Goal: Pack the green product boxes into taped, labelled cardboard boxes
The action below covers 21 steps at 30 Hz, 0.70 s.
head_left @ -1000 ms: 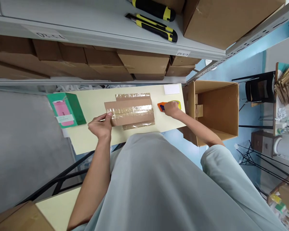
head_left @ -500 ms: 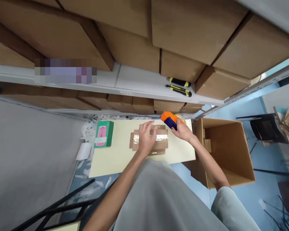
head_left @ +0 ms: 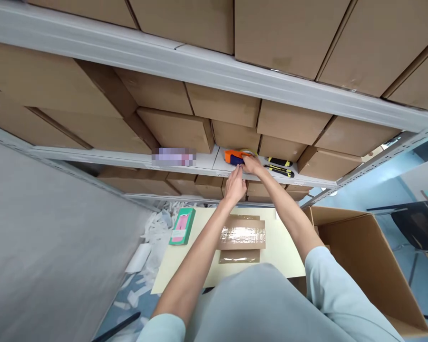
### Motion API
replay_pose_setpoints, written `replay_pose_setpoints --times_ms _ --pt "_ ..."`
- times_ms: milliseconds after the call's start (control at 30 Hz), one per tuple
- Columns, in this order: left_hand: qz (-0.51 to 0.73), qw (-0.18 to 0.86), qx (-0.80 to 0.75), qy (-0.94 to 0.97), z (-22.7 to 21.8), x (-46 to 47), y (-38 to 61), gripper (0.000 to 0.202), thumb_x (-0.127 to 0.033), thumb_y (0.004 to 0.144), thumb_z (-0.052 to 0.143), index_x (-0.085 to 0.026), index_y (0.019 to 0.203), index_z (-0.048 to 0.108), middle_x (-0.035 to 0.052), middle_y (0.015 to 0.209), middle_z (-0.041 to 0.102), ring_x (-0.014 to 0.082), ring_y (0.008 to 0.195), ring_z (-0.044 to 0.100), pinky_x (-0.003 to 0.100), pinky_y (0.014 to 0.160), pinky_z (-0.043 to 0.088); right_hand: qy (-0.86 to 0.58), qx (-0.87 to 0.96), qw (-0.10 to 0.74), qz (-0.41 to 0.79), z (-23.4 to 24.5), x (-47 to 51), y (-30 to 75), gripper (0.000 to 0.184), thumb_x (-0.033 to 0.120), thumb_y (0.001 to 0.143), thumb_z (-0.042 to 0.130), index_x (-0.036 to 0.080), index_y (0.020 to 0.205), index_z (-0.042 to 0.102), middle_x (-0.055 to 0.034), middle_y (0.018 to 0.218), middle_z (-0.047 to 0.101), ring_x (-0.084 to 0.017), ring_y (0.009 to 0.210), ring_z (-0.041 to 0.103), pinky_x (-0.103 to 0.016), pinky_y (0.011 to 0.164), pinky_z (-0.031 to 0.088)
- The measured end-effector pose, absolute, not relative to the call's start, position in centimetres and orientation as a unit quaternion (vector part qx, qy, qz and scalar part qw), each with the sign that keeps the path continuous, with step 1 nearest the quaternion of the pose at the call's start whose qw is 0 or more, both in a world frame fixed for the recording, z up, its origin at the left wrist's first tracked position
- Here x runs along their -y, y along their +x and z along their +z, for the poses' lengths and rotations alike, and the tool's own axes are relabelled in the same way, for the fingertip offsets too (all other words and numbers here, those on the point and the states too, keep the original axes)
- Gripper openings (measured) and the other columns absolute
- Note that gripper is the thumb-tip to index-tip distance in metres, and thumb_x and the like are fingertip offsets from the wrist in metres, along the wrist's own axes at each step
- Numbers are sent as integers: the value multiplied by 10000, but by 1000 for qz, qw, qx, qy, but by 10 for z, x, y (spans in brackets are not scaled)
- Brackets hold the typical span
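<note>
An orange and dark-blue tape dispenser is at the white shelf, with my right hand closed around its right end. Part of the tape roll shows behind my fingers. Just below it, at the shelf's front edge, my left hand points upward with fingers stretched out, holding nothing I can see. Whether its fingertips touch the dispenser, I cannot tell. Below my hands, a flat folded brown cardboard box with shiny clear tape across it lies on the pale yellow tabletop.
Two black-and-yellow utility knives lie on the shelf right of my hand. Brown cartons fill the shelves. A green box with a pink front sits on the table's left. A large open carton stands at the right.
My right hand has carried the tape dispenser from above the table up to the shelf. The left hand has left the cardboard box and risen beside it. My view has tilted upward.
</note>
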<state>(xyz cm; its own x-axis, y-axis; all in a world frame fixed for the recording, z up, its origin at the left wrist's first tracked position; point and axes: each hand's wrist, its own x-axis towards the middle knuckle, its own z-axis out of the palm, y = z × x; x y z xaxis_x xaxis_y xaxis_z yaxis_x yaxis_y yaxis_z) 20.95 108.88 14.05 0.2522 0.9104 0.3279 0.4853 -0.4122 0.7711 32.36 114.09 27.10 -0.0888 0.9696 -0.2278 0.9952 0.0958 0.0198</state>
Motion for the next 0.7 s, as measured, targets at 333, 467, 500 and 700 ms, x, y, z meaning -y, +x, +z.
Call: replay_pose_setpoints --times_ms 333,467,500,700 --pt "332 375 -580 643 28 -973 115 710 -418 1001 682 -121 1637 577 242 1697 595 408 1636 518 585 1408 361 703 -707 -73 -16 183 -1047 368 737 492 1198 306 123 1827 199 -209 1872 303 -417 1767 214 -688 1431 187" --pt "268 418 -662 562 -19 -910 77 753 -517 999 692 -98 1615 585 262 1668 614 427 1622 528 579 1375 402 787 -600 -77 -122 108 -907 373 822 609 1197 193 141 1858 53 -226 1908 211 -423 1789 167 -716 1419 215" --pt "254 430 -667 553 -24 -899 78 751 -533 1000 692 -102 1606 591 264 1652 626 430 1608 543 577 1362 419 808 -565 -65 -152 92 -877 366 858 625 1194 195 94 1851 45 -264 1900 212 -416 1785 194 -680 1422 246" --pt "218 458 -664 549 -31 -884 140 910 -672 881 848 -148 1573 575 263 1525 691 462 1477 646 579 1246 527 863 -436 -18 -254 35 -824 325 1076 743 1152 376 -26 1822 33 -343 1854 283 -389 1744 347 -507 1366 410"
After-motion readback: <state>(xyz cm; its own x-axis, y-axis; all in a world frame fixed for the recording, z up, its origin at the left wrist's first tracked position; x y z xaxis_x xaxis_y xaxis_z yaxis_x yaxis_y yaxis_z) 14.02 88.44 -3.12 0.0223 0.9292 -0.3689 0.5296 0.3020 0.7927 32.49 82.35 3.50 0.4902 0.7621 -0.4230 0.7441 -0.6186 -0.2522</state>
